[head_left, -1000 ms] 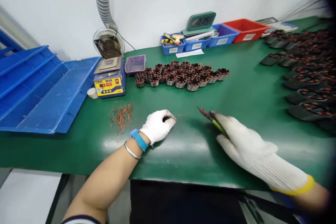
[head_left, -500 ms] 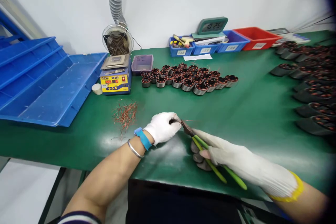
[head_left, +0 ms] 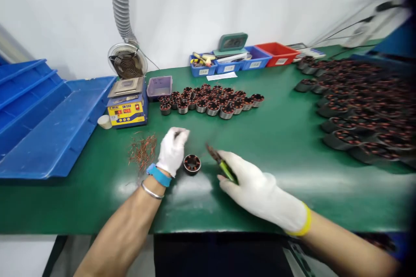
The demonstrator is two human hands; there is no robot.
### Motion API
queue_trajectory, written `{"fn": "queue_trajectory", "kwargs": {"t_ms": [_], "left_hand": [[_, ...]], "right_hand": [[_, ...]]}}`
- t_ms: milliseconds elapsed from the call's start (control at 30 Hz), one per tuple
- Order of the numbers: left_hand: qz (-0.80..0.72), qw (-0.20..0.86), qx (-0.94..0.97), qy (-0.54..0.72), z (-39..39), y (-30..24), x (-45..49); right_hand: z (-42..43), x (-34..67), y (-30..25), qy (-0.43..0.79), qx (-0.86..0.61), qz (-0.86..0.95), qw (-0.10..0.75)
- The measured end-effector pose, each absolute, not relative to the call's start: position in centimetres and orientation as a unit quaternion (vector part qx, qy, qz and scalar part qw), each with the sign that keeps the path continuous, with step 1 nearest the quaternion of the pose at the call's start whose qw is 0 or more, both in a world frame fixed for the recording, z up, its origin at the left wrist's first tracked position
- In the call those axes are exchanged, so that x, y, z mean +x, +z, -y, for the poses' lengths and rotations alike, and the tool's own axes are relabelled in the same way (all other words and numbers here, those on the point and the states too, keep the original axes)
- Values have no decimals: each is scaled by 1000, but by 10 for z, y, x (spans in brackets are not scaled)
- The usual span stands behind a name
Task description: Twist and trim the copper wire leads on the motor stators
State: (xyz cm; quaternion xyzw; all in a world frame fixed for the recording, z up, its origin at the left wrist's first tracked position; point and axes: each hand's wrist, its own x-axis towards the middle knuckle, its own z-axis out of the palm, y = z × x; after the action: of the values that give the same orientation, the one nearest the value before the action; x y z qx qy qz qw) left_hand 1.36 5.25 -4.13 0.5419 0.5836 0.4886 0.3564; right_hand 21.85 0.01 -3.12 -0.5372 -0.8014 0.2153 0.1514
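Green glossy tabletop (head_left: 276, 130) under copper-wound ring (head_left: 192, 170); white wall (head_left: 182, 8) behind.

Gripping green-handled pliers (head_left: 227, 170) in the right hand (head_left: 255, 186), holding the left hand (head_left: 171, 153) curled between loose copper wires (head_left: 144, 151) and a wound ring (head_left: 192, 172) on the counter (head_left: 276, 138)!

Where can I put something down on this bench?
Best: the bench between the middle rings and right-hand rings. A smaller patch lies between the lone ring and near edge. It's crowded within both groups, and between the left hand and the pliers in the right hand.
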Motion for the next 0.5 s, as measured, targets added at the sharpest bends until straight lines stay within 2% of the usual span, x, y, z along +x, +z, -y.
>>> {"fn": "queue_trajectory", "kwargs": {"t_ms": [67, 200, 400, 500], "left_hand": [[-593, 357, 490, 530, -60, -47, 9], [-603, 371, 432, 559, -70, -55, 7], [-593, 351, 478, 545, -70, -55, 9], [-593, 334, 506, 529, -70, -57, 9]], "right_hand": [[-1, 202, -30, 187, -495, 835, 154], [-12, 178, -30, 149, -391, 902, 107], [-2, 175, -33, 41, -308, 946, 88], [11, 179, -33, 16, -332, 940, 77]]}}
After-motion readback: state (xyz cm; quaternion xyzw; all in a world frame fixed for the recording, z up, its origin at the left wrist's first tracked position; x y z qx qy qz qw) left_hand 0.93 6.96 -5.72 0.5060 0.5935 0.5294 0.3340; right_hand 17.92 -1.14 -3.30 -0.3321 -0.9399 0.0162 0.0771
